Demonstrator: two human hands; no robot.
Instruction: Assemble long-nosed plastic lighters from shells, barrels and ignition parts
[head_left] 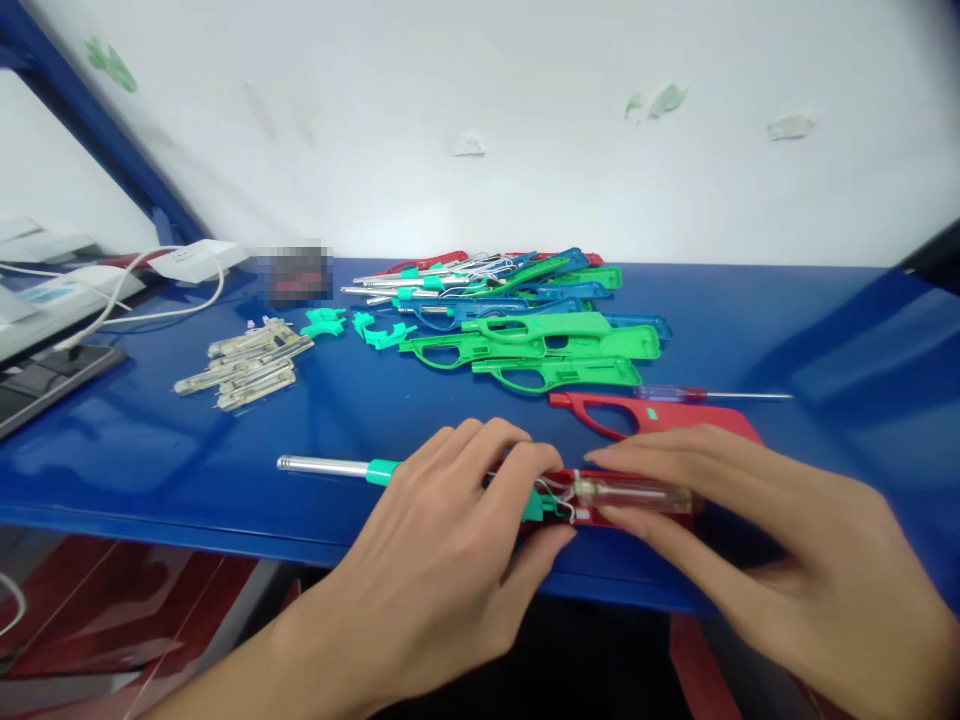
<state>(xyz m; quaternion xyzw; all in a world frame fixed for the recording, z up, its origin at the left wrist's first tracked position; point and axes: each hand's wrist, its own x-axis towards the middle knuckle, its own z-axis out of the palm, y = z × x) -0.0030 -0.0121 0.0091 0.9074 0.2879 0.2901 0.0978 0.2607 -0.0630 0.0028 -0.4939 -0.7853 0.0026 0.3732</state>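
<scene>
Near the table's front edge lies a red lighter half-shell [596, 518] with its inside facing up. My left hand [461, 530] is closed around its front part, where a silver lighter tube [322, 465] with a green collar sticks out to the left. Thin white wires and a green piece [534, 507] show by my left fingertips. A clear fuel tank [637, 495] sits in the shell's right part, and my right hand [750, 520] grips it between thumb and fingers. Just behind my right fingers lies another red half-shell [675, 415], partly covered.
Green half-shells [559, 373] and a pile of blue and red shells with metal tubes [409, 283] lie behind. Left of them are green clips [379, 332] and several clear tanks [251, 365]. A screwdriver [675, 394] rests behind the red half-shell. At far left are a phone [56, 380] and white cables.
</scene>
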